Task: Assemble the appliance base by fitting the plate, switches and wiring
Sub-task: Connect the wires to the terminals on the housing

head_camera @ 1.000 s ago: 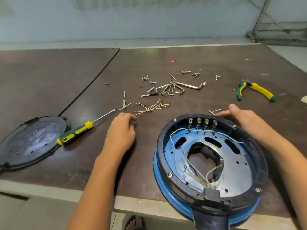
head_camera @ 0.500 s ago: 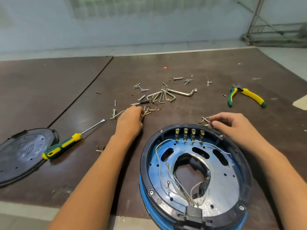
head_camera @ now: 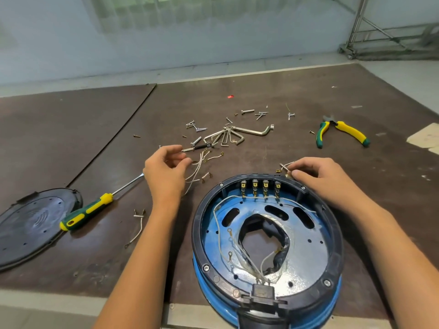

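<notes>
Round appliance base (head_camera: 197,233), blue with a black rim, at the near edge of the bench (head_camera: 95,138). Four brass switches (head_camera: 260,186) line its far rim, and white wires (head_camera: 217,224) cross the slotted plate (head_camera: 306,255). Left hand (head_camera: 164,173) pinches loose wires (head_camera: 196,172); right hand (head_camera: 318,176) pinches a small part (head_camera: 288,175) at that rim.

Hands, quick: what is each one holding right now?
Left hand: pinches thin white wires.
Right hand: pinches a small pale metal part, kind unclear.

You worked at a dark brown table (head_camera: 71,138); pale floor (head_camera: 403,74) lay beyond it; a whitish wall (head_camera: 213,32) rose behind; a metal frame (head_camera: 389,52) stood far right.
</notes>
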### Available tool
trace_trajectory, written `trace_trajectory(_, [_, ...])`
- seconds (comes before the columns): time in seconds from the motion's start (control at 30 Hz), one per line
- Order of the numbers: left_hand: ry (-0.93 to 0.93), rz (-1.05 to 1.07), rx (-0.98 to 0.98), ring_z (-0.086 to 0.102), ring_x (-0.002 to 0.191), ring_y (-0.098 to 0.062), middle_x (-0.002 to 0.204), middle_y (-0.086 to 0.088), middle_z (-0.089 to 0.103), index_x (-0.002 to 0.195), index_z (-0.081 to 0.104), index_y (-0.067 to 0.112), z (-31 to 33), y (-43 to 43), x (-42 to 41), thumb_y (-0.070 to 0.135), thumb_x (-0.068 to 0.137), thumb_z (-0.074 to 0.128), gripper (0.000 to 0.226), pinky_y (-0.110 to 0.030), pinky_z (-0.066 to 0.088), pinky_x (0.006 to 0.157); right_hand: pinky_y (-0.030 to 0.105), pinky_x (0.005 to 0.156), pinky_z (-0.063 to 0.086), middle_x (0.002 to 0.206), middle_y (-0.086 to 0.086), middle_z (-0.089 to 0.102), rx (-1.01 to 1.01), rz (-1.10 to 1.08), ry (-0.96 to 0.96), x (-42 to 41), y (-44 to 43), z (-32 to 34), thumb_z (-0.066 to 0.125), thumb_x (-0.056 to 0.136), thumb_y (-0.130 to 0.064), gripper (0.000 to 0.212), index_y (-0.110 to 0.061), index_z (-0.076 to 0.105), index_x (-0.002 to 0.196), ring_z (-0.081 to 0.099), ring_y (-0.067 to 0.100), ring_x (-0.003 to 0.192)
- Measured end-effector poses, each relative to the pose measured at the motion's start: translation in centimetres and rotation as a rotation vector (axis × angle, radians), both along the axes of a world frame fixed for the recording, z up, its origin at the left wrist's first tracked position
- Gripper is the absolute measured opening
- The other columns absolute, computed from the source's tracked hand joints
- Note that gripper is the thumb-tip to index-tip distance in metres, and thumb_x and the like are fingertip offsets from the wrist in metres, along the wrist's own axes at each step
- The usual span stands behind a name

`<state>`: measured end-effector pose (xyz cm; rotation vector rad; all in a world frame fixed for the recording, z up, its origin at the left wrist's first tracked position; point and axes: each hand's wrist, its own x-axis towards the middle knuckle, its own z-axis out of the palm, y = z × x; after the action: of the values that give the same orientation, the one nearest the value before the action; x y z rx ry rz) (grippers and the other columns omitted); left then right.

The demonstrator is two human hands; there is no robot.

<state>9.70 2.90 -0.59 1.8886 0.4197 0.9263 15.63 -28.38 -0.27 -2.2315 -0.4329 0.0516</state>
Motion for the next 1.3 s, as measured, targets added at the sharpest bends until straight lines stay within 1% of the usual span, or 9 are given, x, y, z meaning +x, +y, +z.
trace_trajectory(0.13, [-0.116, -0.009, -0.185, 0.071, 0.078, -0.006, 0.086, -0.001, 0.073, 0.1, 0.073, 0.012, 0.6, -0.7, -0.9, 0.0, 0.074, 0.083, 0.03, -0.019, 0.057, 0.075, 0.036, 0.095, 0.052, 0.098, -0.007, 0.075, -0.003, -0.002, -0.009, -0.1, 0.1, 0.2, 0.065, 0.095, -0.017, 0.017, -0.019, 0.075, 0.107, 0.068, 0.008, 0.096])
trace_trajectory(0.3, [-0.224, -0.152, -0.647, 0.072, 0.092, -0.025, 0.086, -0.005, 0.074, 0.103, 0.07, 0.006, 1.8, -2.3, -2.7, -0.008, 0.074, 0.079, 0.033, -0.039, 0.059, 0.087, 0.031, 0.092, 0.054, 0.101, -0.004, 0.075, 0.108, -0.037, -0.048, -0.8, 0.5, 1.3, 0.064, 0.095, -0.014, 0.018, -0.018, 0.074, 0.11, 0.069, 0.009, 0.098])
trace_trajectory(0.43, [-0.225, -0.317, -0.782, 0.073, 0.091, -0.027, 0.086, -0.006, 0.075, 0.103, 0.069, 0.005, 3.6, -4.3, -4.3, -0.002, 0.065, 0.079, 0.039, -0.032, 0.06, 0.079, 0.01, 0.072, 0.048, 0.095, -0.004, 0.077, 0.313, -0.009, -0.091, -2.2, 1.5, 3.6, 0.062, 0.096, -0.011, 0.019, -0.015, 0.071, 0.112, 0.069, -0.003, 0.084])
trace_trajectory(0.57, [-0.213, -0.435, -0.874, 0.074, 0.09, -0.027, 0.086, -0.008, 0.074, 0.101, 0.07, 0.003, 4.1, -6.3, -5.7, 0.0, 0.058, 0.078, 0.044, -0.031, 0.06, 0.079, 0.012, 0.081, 0.051, 0.091, -0.003, 0.078, 0.421, 0.12, -0.066, -3.7, 2.7, 5.8, 0.065, 0.096, -0.014, 0.023, -0.012, 0.068, 0.118, 0.072, 0.004, 0.092])
trace_trajectory(0.7, [-0.142, -0.52, -0.792, 0.075, 0.091, -0.028, 0.089, -0.009, 0.074, 0.096, 0.073, 0.007, 4.1, -7.0, -6.3, 0.0, 0.058, 0.084, 0.04, -0.03, 0.059, 0.079, 0.018, 0.081, 0.054, 0.091, 0.001, 0.079, 0.54, 0.213, 0.024, -4.9, 4.1, 6.2, 0.071, 0.089, -0.021, 0.027, -0.012, 0.069, 0.114, 0.075, 0.012, 0.088])
trace_trajectory(0.87, [-0.078, -0.576, -0.618, 0.075, 0.092, -0.033, 0.099, -0.013, 0.074, 0.099, 0.074, 0.011, 4.2, -7.2, -6.6, -0.003, 0.07, 0.081, 0.033, -0.032, 0.06, 0.078, 0.017, 0.07, 0.054, 0.081, 0.009, 0.077, 0.683, 0.163, 0.064, -4.7, 4.4, 5.8, 0.071, 0.087, -0.001, 0.01, -0.004, 0.073, 0.097, 0.075, 0.015, 0.073])
trace_trajectory(1.0, [-0.087, -0.534, -0.575, 0.075, 0.093, -0.032, 0.099, -0.011, 0.075, 0.101, 0.073, 0.01, 4.4, -7.1, -6.5, -0.006, 0.074, 0.079, 0.032, -0.037, 0.06, 0.084, 0.013, 0.065, 0.05, 0.075, -0.001, 0.075, 0.584, 0.183, 0.023, -4.3, 4.0, 5.7, 0.076, 0.085, -0.008, 0.004, -0.01, 0.076, 0.089, 0.068, 0.006, 0.07])
trace_trajectory(1.17, [-0.068, -0.556, -0.597, 0.075, 0.092, -0.025, 0.099, -0.01, 0.077, 0.106, 0.07, 0.007, 5.6, -7.1, -6.8, 0.001, 0.09, 0.067, 0.018, -0.026, 0.06, 0.075, 0.019, 0.065, 0.05, 0.075, 0.002, 0.073, 0.427, 0.249, -0.056, -4.3, 3.9, 5.6, 0.079, 0.085, -0.013, 0.005, -0.015, 0.075, 0.082, 0.064, 0.007, 0.069])
trace_trajectory(1.3, [0.12, -0.572, -0.264, 0.075, 0.083, -0.016, 0.087, -0.006, 0.077, 0.113, 0.068, 0.013, 6.5, -6.8, -6.8, 0.009, 0.097, 0.06, 0.019, -0.024, 0.058, 0.074, 0.023, 0.067, 0.054, 0.078, 0.008, 0.074, 0.465, 0.38, -0.026, -4.8, 4.4, 5.5, 0.079, 0.083, -0.007, 0.004, -0.009, 0.076, 0.086, 0.068, 0.012, 0.071])
